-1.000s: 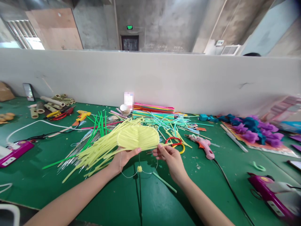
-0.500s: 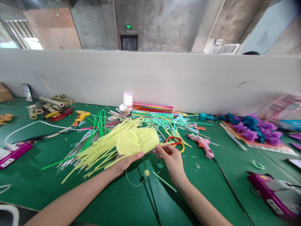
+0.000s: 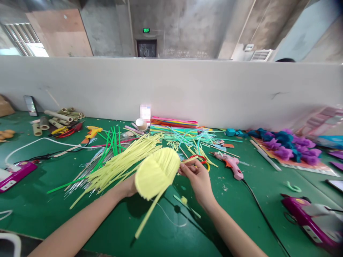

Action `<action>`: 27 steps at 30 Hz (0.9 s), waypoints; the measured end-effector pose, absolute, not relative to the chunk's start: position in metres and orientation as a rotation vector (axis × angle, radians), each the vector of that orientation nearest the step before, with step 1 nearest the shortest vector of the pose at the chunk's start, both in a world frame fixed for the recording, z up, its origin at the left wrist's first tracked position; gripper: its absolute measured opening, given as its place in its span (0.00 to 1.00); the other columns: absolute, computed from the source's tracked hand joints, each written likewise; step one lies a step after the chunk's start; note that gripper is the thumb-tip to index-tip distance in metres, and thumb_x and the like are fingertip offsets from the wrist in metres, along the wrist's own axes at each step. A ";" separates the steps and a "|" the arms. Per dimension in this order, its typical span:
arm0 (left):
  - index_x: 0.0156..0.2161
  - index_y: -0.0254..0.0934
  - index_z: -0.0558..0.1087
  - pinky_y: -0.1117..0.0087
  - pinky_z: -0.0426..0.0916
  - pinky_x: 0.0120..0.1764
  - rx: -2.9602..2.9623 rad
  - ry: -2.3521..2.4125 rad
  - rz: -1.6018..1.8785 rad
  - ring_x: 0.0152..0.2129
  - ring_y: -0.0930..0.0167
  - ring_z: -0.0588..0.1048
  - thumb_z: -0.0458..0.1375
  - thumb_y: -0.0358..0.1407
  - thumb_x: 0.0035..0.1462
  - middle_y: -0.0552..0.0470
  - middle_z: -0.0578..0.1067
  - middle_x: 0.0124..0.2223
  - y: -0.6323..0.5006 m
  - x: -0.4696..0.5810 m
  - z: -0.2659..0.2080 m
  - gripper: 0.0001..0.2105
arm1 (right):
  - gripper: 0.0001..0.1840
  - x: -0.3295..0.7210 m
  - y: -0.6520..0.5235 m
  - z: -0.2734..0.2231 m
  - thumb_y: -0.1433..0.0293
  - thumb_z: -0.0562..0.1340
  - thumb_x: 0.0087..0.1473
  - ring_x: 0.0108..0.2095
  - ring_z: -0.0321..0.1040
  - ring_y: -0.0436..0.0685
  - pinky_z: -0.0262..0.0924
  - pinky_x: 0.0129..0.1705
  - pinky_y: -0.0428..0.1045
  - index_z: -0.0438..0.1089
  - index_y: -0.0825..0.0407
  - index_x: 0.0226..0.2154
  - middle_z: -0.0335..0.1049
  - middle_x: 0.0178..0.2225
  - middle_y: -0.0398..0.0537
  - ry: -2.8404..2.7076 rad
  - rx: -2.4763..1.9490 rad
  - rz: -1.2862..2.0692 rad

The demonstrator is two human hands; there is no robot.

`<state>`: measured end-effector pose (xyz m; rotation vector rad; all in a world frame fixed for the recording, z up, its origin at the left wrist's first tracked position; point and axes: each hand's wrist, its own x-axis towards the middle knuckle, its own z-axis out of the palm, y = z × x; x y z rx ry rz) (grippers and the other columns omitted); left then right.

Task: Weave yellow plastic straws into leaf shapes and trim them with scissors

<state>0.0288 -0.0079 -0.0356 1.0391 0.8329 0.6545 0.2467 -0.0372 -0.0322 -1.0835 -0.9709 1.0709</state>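
A pale yellow heart-shaped piece (image 3: pixel 158 173), covered in rows of pipe cleaner, is held up over the table. My left hand (image 3: pixel 132 186) supports it from behind at its left side, with most fingers hidden. At its right edge, the closed fingers of my right hand (image 3: pixel 194 176) pinch a yellow pipe cleaner (image 3: pixel 189 160). Another yellow pipe cleaner strip (image 3: pixel 149 217) sticks out from the bottom, pointing down and left. Below hangs a thin clear thread (image 3: pixel 171 222), and a small yellow ball (image 3: pixel 184 200) shows near a short green pipe cleaner (image 3: pixel 194 211).
Loose yellow pipe cleaners (image 3: pixel 120 157) lie behind my left arm. Red-and-yellow-handled scissors (image 3: pixel 208 166) rest past my right hand, beside a pink glue gun (image 3: pixel 232 165). A yellow glue gun (image 3: pixel 93 132) and purple power strips (image 3: pixel 20 175) sit farther out. A white partition (image 3: pixel 171 89) closes off the back.
The yellow heart-shaped piece has tilted and turned, so a loose strip now points down. My left hand has slid behind it, its thumb no longer showing. The small yellow ball has swung right.
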 end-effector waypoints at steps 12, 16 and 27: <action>0.45 0.36 0.75 0.71 0.67 0.38 1.316 0.807 0.385 0.38 0.65 0.75 0.64 0.47 0.47 0.49 0.78 0.42 0.014 0.015 -0.020 0.22 | 0.11 0.234 -0.044 -0.037 0.63 0.67 0.48 0.27 0.72 0.52 0.67 0.31 0.47 0.69 0.52 0.32 0.74 0.26 0.43 -1.362 -1.080 1.367; 0.36 0.34 0.76 0.74 0.64 0.31 1.623 0.943 0.250 0.32 0.68 0.73 0.69 0.47 0.38 0.53 0.76 0.32 0.006 0.020 -0.020 0.21 | 0.10 0.223 -0.048 -0.048 0.63 0.67 0.47 0.27 0.72 0.52 0.68 0.32 0.48 0.71 0.52 0.32 0.73 0.26 0.42 -1.413 -1.114 1.422; 0.41 0.37 0.76 0.72 0.65 0.33 1.522 1.121 0.317 0.34 0.64 0.75 0.70 0.49 0.33 0.53 0.78 0.34 0.001 0.025 -0.032 0.28 | 0.15 0.222 -0.045 -0.044 0.61 0.69 0.43 0.26 0.71 0.53 0.66 0.30 0.47 0.72 0.52 0.32 0.74 0.24 0.43 -1.318 -1.190 1.460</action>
